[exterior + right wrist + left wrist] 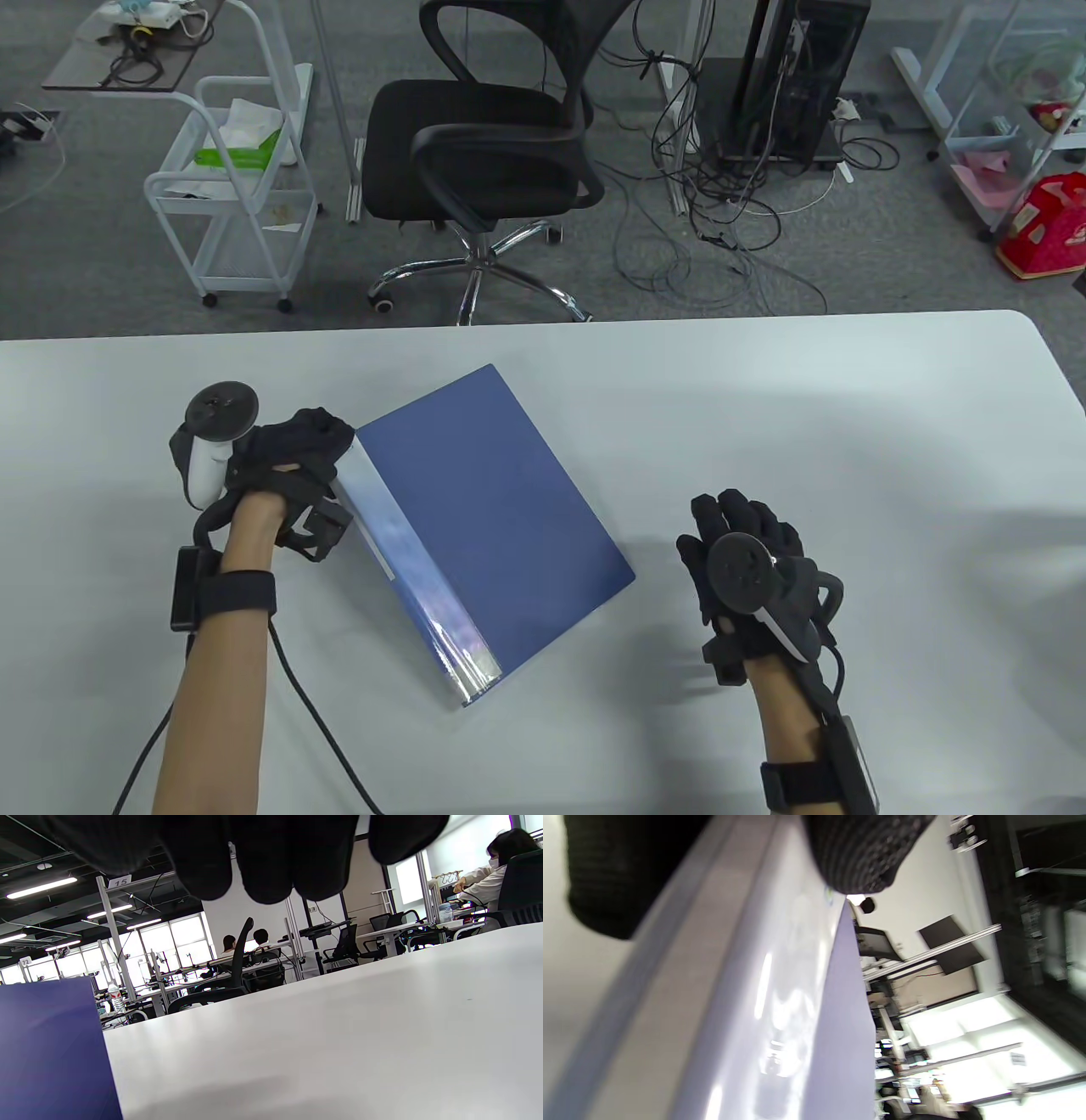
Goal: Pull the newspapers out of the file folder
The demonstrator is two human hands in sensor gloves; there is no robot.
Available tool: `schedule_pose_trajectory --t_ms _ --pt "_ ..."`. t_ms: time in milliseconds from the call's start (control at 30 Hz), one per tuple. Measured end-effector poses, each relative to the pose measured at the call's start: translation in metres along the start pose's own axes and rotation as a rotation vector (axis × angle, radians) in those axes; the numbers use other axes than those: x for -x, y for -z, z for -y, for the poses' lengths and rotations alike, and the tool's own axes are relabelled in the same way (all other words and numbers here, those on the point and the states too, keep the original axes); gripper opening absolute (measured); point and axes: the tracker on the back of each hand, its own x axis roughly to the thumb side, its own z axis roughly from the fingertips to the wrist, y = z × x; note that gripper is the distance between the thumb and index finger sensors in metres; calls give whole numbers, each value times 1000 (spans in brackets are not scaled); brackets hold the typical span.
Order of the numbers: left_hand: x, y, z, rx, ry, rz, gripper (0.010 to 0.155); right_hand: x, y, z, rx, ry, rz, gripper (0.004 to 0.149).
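The left hand (288, 458) is gripping the far left corner of the one blue file folder (501, 509), its fingers (857, 853) curling over the glossy spine edge, as the left wrist view shows from close up. The right hand (747, 569) is hovering above the table (848, 424) just right of the folder's near right corner, apart from it, with its fingers (263, 861) spread loosely and holding nothing.

The single folder is lying closed and flat at the middle of the table, turned at an angle, its reflective spine (416, 560) facing near and left. A pale label strip is showing on the spine, but any writing on it is too blurred to read. No newspapers are visible; the cover is hiding the contents.

Beyond the far edge, one black office chair (492, 127), one white wire cart (237, 187) and one black computer tower (797, 76) are standing on the grey floor. In the right wrist view, a tag reading "15" (120, 881) is hanging on a post.
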Motion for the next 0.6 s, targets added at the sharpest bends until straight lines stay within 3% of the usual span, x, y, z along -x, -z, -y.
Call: schedule_pose_trajectory --t_ms 100,267,433,600 --pt "-33 -9 -10 -48 -61 78 38 5 0 4 15 13 -10 59" --pt "-83 -23 -21 -33 -72 169 38 12 -1 12 45 50 -30 59" --pt "-104 -27 -17 69 -82 210 37 20 -1 19 70 77 -49 59" --pt "-103 -22 4 193 -73 245 37 26 0 21 74 88 -66 59"
